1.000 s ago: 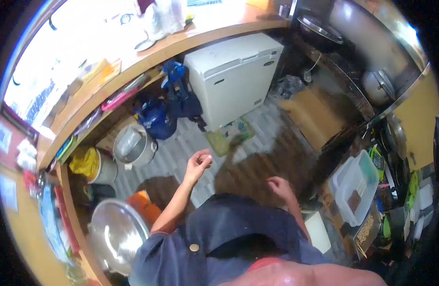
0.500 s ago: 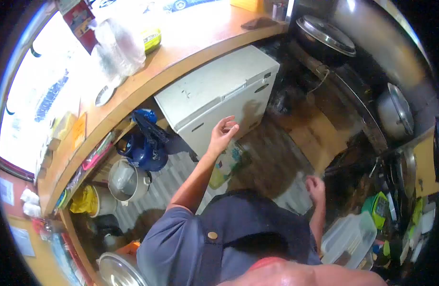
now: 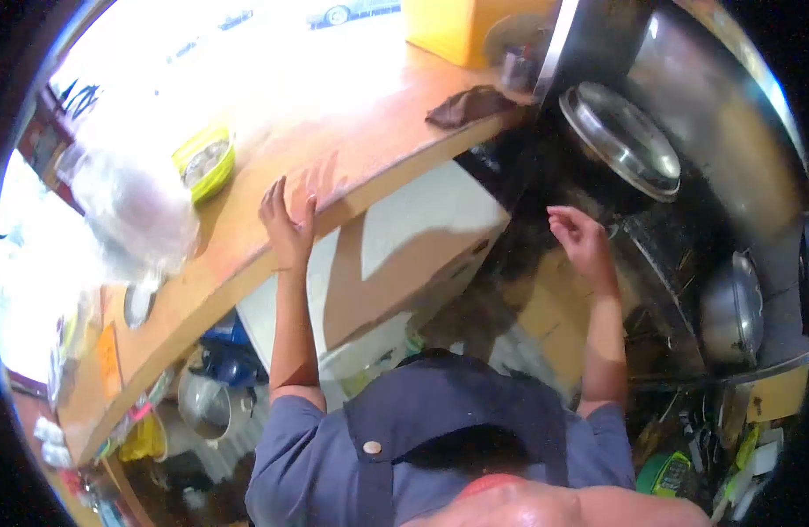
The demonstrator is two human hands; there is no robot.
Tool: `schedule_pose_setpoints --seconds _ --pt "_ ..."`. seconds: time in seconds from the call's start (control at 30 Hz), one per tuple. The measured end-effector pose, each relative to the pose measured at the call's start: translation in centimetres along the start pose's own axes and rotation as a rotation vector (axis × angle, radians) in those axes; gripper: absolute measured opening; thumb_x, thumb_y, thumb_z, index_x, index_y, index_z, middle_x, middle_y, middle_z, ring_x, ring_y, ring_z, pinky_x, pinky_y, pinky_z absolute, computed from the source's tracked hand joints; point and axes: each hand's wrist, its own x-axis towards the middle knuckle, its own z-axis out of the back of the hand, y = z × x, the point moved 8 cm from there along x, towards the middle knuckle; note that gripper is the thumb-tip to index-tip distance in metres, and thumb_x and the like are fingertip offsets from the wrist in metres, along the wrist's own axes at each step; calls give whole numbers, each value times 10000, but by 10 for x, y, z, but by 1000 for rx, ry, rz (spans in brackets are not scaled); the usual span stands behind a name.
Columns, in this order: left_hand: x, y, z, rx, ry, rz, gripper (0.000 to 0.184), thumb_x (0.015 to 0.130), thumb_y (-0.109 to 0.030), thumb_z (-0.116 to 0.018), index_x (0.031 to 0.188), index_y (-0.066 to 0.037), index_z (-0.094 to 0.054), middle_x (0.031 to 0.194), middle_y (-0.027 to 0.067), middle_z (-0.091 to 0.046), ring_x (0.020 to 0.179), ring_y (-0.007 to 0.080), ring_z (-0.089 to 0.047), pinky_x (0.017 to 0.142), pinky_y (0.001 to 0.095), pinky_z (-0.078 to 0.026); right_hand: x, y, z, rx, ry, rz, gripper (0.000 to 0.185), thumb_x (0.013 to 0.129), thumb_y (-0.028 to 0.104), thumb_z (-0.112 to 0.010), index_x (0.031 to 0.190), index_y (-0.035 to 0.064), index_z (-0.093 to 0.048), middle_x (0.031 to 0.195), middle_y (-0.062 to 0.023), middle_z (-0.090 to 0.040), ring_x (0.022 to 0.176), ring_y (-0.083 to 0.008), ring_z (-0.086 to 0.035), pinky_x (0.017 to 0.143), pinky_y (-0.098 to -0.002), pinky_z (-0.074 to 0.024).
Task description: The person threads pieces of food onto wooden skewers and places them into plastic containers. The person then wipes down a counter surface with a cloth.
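Fingers spread and holding nothing, my left hand [image 3: 288,220] is over the front edge of the wooden counter [image 3: 378,162]. To its upper left a yellow-green bowl [image 3: 207,165] stands on the counter, beside a large clear plastic bag [image 3: 132,206]. My right hand [image 3: 580,237] is raised in front of the dark stove area, its fingers curled loosely and slightly apart, with nothing seen in them. Nearest to it is a dark pan with a shiny metal lid [image 3: 622,140]. A dark cloth [image 3: 471,106] lies near the counter's right end.
Below the counter stands a white chest freezer [image 3: 422,220]. A yellow container [image 3: 444,31] and a metal cup [image 3: 519,68] are at the counter's back right. A lidded pot [image 3: 731,307] sits at the right. Cardboard [image 3: 549,307] lies on the floor.
The view has moved closer to the counter. My left hand has gone from in front of the freezer to the counter edge, its fingers spreading. My right hand has risen toward the stove.
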Motion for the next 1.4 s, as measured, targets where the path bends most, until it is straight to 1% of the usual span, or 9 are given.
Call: schedule_pose_setpoints --seconds 0.2,0.3,0.6,0.63,0.87,1.0,1.07,1.13,1.4 --pt "25 37 -70 284 87 54 577 801 -372 -573 1263 -68 -408 1253 197 -406 1198 393 -307 999 489 -228 188 48 17 -54 -87 348 304 812 77 -597 1112 69 -548 1010 -118 -608 904 -198 -602 726 -294 -512" --pt "22 45 -82 452 155 132 597 814 -387 -549 1287 -67 -374 1291 190 -374 1224 384 -281 1018 484 -202 326 47 30 -143 -198 495 399 804 274 -609 1112 31 -536 1020 -136 -608 964 -252 -582 862 -391 -449" --pt "11 97 -80 521 -3 512 625 860 -425 -482 1316 -36 -308 1358 152 -289 1279 331 -211 1041 455 -194 783 -20 53 -428 -684 155 636 697 324 -622 1187 -34 -432 1146 -261 -488 1109 -364 -452 975 -398 -346" --pt "13 94 -81 540 28 534 631 859 -425 -482 1319 -34 -300 1365 152 -280 1281 335 -205 1041 459 -192 855 -42 52 -667 -468 165 744 682 304 -621 1263 -54 -324 1183 -285 -438 1129 -380 -424 977 -397 -348" --pt "36 91 -104 595 151 575 639 860 -419 -475 1329 -31 -278 1380 154 -261 1288 335 -194 1041 460 -192 923 -173 173 -523 -848 -192 1009 670 547 -564 1330 -71 -116 1332 -321 -235 1216 -450 -285 988 -531 -247" --pt "39 102 -115 594 181 572 635 863 -414 -471 1331 -32 -274 1380 156 -261 1289 329 -196 1040 455 -195 911 -204 235 -757 -920 -262 858 642 593 -572 1251 7 -421 1278 -213 -410 1156 -344 -418 948 -432 -348" --pt "36 106 -117 588 187 584 634 864 -411 -469 1332 -32 -272 1380 157 -261 1289 326 -197 1040 452 -197 890 -218 256 -485 -982 -316 1141 583 618 -619 1346 -53 -100 1360 -312 -158 1256 -468 -196 998 -555 -227" --pt "31 108 -117 588 188 593 632 865 -408 -467 1333 -32 -269 1379 158 -260 1289 323 -198 1039 450 -198 888 -215 266 -754 -926 -332 1173 523 552 -718 1325 -53 -113 1345 -298 -208 1236 -455 -246 993 -528 -266" --pt "25 113 -106 577 197 630 624 871 -397 -458 1337 -32 -260 1379 162 -259 1290 312 -202 1036 440 -205 956 -265 320 -118 -920 -154 1126 471 250 -861 1235 -158 -141 1252 -235 -377 1099 -283 -451 931 -363 -397"
